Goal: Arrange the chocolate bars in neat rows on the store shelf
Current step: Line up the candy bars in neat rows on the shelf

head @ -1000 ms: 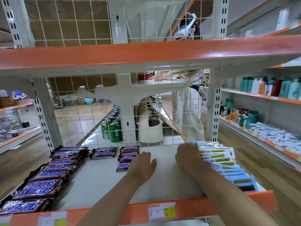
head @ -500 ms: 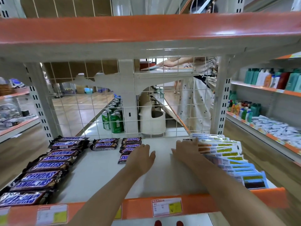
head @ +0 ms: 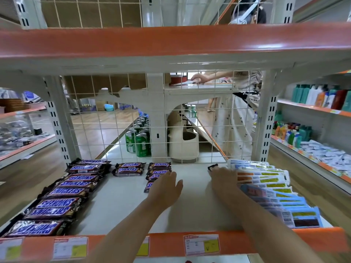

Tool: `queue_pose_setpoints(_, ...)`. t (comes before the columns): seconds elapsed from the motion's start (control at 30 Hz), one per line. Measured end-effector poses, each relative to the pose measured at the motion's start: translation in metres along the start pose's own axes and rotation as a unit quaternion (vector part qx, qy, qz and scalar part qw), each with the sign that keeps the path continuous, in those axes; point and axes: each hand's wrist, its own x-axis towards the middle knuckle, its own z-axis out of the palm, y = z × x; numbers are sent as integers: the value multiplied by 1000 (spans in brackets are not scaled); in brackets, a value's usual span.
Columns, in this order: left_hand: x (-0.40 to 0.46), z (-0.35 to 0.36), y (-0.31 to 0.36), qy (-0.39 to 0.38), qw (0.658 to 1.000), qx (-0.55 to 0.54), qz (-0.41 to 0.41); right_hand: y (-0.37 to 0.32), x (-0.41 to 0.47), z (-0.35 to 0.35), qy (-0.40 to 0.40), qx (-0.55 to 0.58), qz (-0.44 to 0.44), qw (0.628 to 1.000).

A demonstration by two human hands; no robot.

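Note:
Snickers bars lie on the white shelf (head: 117,202). A long row (head: 62,192) runs front to back along the left side. A short stack of two (head: 129,168) sits at the back, and a third column (head: 159,168) lies to its right. My left hand (head: 167,188) rests flat with relaxed fingers over the front bars of that third column, partly hiding one. My right hand (head: 224,177) lies palm down against the left edge of a row of blue and white packets (head: 269,188). A small dark wrapper end (head: 212,166) shows at its fingertips.
A wire grid (head: 190,118) closes the shelf's back, and an orange-edged shelf (head: 171,40) hangs low overhead. The front lip (head: 266,242) carries price tags. Green cans (head: 141,145) stand behind the grid. A person (head: 233,120) works in the far aisle.
Both hands have reached slightly deeper along the shelf. My right hand has slid left off the packets to their edge. The bars have not moved.

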Motion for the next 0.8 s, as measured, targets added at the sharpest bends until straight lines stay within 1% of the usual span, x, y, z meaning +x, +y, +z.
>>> queue_pose_setpoints(0.03, -1, -1, -1, 2, 1000, -1, 2, -2, -1, -3, 6, -10, -17, 1000)
queue_pose_setpoints(0.1, -2, -2, -4, 2, 1000, 3, 0, -7, -2, -6, -7, -8, -67, 998)
queue_pose_setpoints(0.13, -3, -3, -5, 3, 1000, 8, -3, -8, -2, -7, 2, -3, -83, 997)
queue_pose_setpoints(0.23, -6, -6, -8, 15, 1000, 27, 6, -12, -5, -12, 50, -26, -149, 987)
queue_pose_setpoints(0.33, -10, -10, -12, 39, 997, 58, 31, -14, -7, -16, 95, -23, -221, 970)
queue_pose_setpoints(0.4, -14, -14, -15, 65, 994, 73, 53, -14, -8, -22, 143, -45, -272, 951)
queue_pose_setpoints(0.47, -18, -20, -17, 95, 989, 86, 71, -9, -8, -26, 203, -31, -315, 927)
queue_pose_setpoints(0.53, -23, -27, -18, 124, 984, 102, 83, -7, -9, -31, 241, -18, -349, 905)
queue_pose_setpoints(0.67, -34, -39, -16, 172, 970, 136, 108, -12, -22, -45, 266, 7, -398, 878)
queue_pose_setpoints(0.77, -38, -42, -19, 221, 946, 180, 155, -21, -35, -55, 292, 7, -447, 846)
queue_pose_setpoints(0.8, -41, -44, -19, 234, 941, 177, 166, -24, -40, -58, 302, 4, -466, 832)
